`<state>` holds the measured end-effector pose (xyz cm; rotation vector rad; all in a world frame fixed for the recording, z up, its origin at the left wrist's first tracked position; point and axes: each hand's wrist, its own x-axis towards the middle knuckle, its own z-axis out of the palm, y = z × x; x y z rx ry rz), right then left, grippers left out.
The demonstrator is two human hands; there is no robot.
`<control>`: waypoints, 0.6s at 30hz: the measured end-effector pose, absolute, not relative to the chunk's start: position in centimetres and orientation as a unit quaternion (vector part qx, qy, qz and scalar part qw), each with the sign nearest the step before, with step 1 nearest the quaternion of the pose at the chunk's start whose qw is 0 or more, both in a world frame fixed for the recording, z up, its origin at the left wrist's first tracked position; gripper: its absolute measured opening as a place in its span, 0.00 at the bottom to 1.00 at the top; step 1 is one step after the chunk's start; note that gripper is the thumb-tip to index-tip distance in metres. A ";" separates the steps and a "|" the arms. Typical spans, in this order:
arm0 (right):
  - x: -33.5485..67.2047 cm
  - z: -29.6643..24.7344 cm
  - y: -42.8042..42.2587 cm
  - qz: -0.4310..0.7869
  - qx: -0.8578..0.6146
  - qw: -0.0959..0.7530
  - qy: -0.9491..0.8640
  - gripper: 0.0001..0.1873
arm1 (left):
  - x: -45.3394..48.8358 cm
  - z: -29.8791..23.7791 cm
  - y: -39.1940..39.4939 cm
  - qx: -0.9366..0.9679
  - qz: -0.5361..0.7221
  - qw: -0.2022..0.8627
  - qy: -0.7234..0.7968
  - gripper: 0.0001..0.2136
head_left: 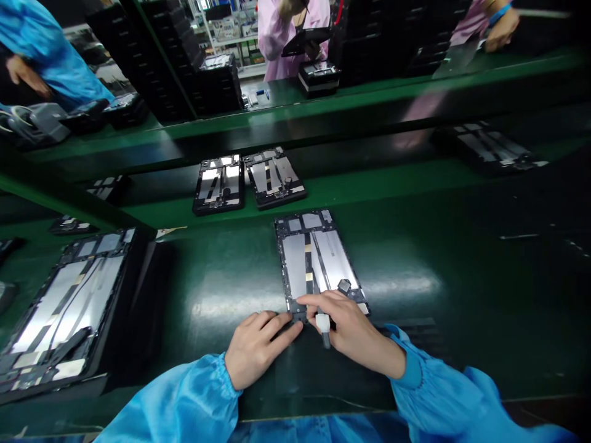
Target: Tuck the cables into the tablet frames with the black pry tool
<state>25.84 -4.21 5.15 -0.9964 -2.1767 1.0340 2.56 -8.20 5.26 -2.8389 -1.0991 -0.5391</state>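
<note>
Grn bench [221,264]: 2 hands [258,349] [348,323] @ tablet [333,253]

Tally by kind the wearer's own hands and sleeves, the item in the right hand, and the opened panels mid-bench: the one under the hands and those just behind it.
Bare hands: 2 (left hand, right hand)
Blue sleeves: 2 (left sleeve, right sleeve)
White-and-grey item: 1
Opened panels: 3 (near panel, rear left panel, rear right panel)
Total: 8
</note>
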 end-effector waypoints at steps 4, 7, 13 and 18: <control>25.7 5.2 -4.0 0.380 -0.374 0.261 -0.805 0.31 | 2.8 5.4 -8.1 -0.923 -0.164 0.050 -0.346 0.16; 26.2 5.9 -4.0 0.401 -0.374 0.289 -0.785 0.21 | 3.1 5.1 -8.1 -0.919 -0.159 0.044 -0.358 0.16; 28.3 7.2 -5.4 0.521 -0.394 0.318 -0.687 0.18 | 3.6 4.1 -8.6 -0.899 -0.164 -0.028 -0.404 0.16; 28.1 6.1 -6.5 0.558 -0.410 0.299 -0.657 0.14 | 3.6 4.0 -8.7 -0.895 -0.170 -0.047 -0.409 0.15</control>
